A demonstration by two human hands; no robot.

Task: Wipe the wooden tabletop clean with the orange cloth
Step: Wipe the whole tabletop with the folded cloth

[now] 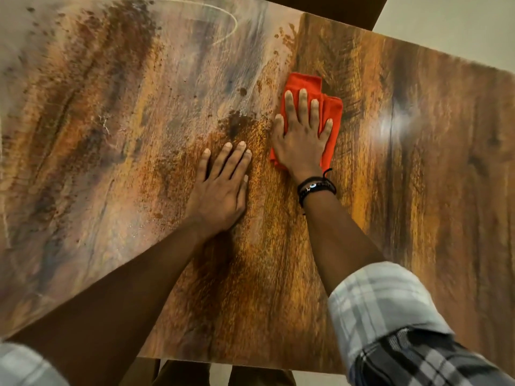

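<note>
The wooden tabletop (418,168) fills the view, streaked brown and orange. Its left half looks hazy with pale dust and smears, its right half darker and shinier. A folded orange cloth (331,112) lies flat near the middle of the top. My right hand (302,135) presses on the cloth with straight, spread fingers. My left hand (220,188) rests flat on the bare wood just left of the cloth, fingers straight, holding nothing.
A pale ring-shaped mark (223,20) and dark specks lie on the far left part of the top. The table's near edge (223,358) runs along the bottom, with the floor (459,26) beyond the far right edge. A dark chair or furniture piece (334,6) stands past the far edge.
</note>
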